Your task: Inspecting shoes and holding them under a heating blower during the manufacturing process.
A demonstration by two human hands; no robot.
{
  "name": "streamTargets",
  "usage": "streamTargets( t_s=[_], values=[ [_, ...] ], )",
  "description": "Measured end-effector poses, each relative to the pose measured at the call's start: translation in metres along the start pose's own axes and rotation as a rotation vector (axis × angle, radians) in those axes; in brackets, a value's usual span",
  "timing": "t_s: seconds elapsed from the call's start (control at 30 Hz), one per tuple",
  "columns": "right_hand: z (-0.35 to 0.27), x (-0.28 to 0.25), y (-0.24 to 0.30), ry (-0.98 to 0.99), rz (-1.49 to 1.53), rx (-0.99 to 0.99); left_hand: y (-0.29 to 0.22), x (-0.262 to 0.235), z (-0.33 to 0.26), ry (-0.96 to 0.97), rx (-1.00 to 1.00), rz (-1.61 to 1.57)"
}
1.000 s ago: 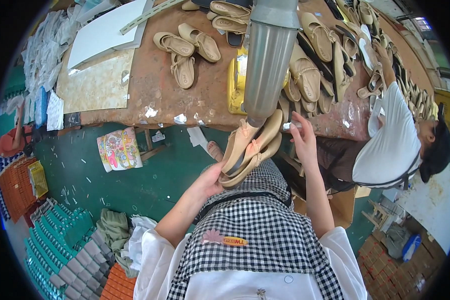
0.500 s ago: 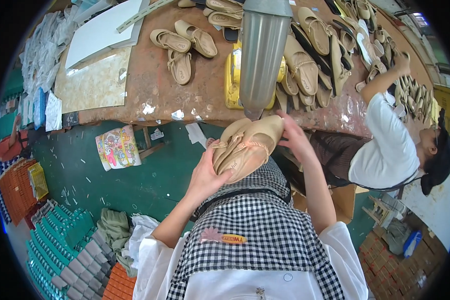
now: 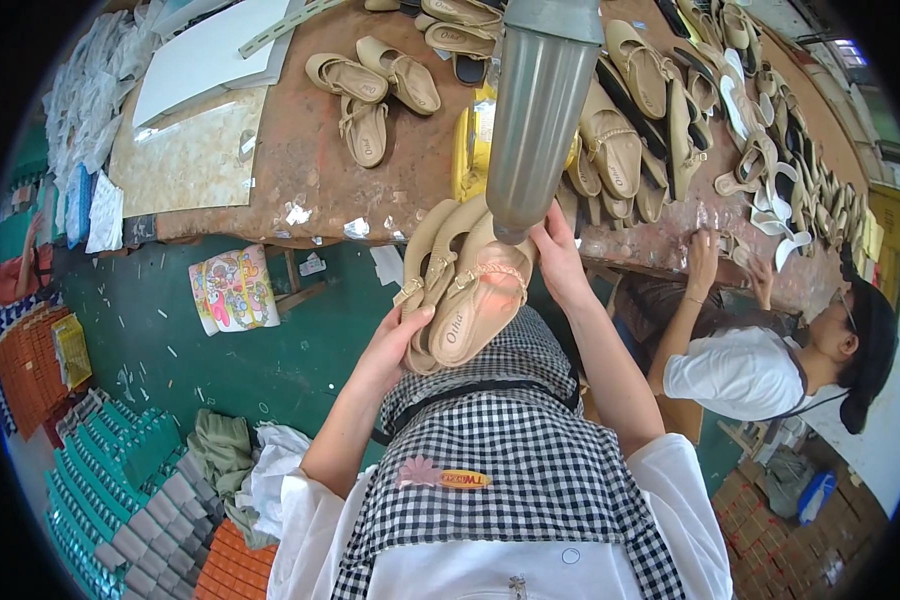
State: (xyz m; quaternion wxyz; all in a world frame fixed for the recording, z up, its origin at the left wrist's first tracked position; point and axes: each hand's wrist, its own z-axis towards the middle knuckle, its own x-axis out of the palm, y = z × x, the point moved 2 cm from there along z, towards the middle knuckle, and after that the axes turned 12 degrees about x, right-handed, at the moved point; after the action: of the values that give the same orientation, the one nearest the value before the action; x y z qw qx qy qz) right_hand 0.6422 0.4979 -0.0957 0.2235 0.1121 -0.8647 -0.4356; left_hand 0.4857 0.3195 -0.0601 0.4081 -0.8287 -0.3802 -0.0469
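Note:
My left hand (image 3: 388, 345) is closed on the heel ends of a pair of beige sandals, thumb on top. The nearer sandal (image 3: 480, 320) shows its insole and a braided strap, with a reddish glow across the strap. Its mate (image 3: 430, 255) lies against its left side, partly hidden. My right hand (image 3: 562, 262) grips the toe end from the right, some fingers hidden behind it. A grey metal nozzle (image 3: 540, 130) points down over the toe end and hides part of it.
Behind the nozzle stands a yellow machine part (image 3: 468, 165) on the brown worktable (image 3: 300, 190). Three loose sandals (image 3: 366, 130) lie left of it, many more shoes (image 3: 610, 145) to the right. A co-worker (image 3: 740, 365) works at right. A stool with a patterned cushion (image 3: 234, 290) stands left.
The sandals have turned so their insoles face up more, and their toes now sit under the nozzle. My right hand has shifted slightly left. The co-worker's raised arm has come down to the table edge.

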Motion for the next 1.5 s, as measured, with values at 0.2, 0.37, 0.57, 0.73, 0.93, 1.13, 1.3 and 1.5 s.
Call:
streamTargets(
  t_s=[0.2,0.37,0.57,0.73,0.93,1.13,1.3,1.5],
  values=[
    [0.021,0.006,-0.001,0.037,0.105,0.228,-0.028,0.002,0.009,-0.031,0.143,0.096],
    [0.024,-0.010,-0.004,0.082,0.229,0.137,-0.038,-0.010,0.016,0.013,0.265,0.233],
    [-0.035,-0.092,0.012,-0.198,0.059,0.115,-0.040,-0.016,0.017,-0.107,0.329,0.132],
    [-0.063,-0.114,0.014,-0.264,0.149,0.090,-0.037,0.013,0.021,-0.064,0.462,0.242],
    [-0.071,-0.114,0.017,-0.281,0.204,0.019,-0.018,0.028,0.006,-0.050,0.486,0.321],
    [-0.072,-0.104,0.025,-0.252,0.219,-0.012,0.001,0.038,-0.016,0.055,0.449,0.400],
    [-0.073,-0.074,0.037,-0.231,0.195,-0.085,0.003,0.045,-0.008,0.092,0.428,0.406],
    [-0.051,-0.049,-0.031,-0.128,0.133,0.342,0.014,0.040,-0.008,0.334,0.311,0.388]
  ],
)
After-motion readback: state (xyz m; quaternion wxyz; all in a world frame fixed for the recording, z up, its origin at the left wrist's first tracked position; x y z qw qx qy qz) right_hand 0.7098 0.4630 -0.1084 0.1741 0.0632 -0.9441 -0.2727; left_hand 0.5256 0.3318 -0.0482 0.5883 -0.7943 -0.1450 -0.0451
